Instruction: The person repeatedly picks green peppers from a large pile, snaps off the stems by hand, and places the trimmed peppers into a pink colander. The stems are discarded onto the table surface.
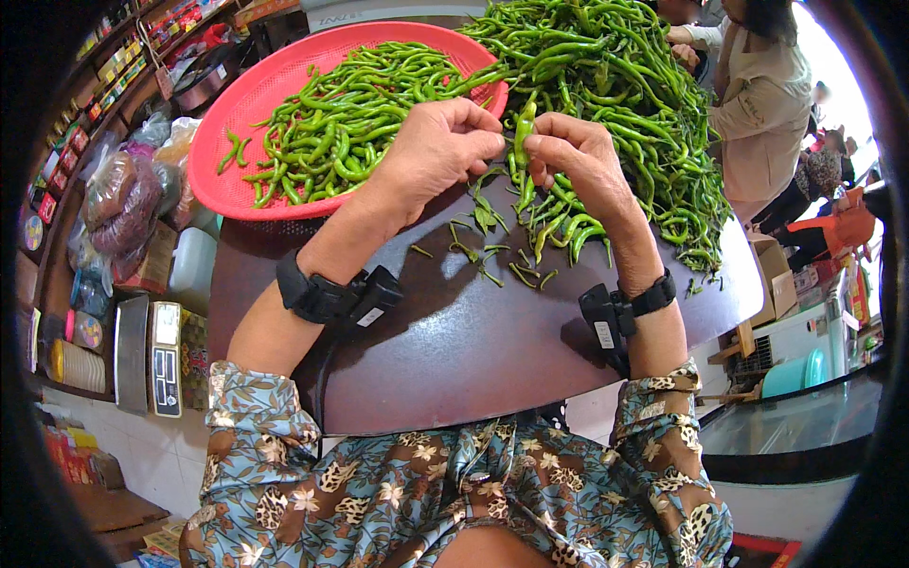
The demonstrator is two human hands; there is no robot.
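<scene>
A light green chili pepper stands upright between my hands, its lower part at the fingertips of my right hand, which pinches it. Just left of it, my left hand has thumb and forefinger drawn together; anything between them is too small to make out. Behind and below the left hand, a red round plastic basket holds many green chili peppers. A big heap of green chili peppers with stems lies at the far right of the table, spilling toward my right hand.
The dark brown table has stem bits and leaves scattered below my hands. A person in a pale top stands beyond the heap. Shelves, bagged goods and a scale line the left; a teal tub is at right.
</scene>
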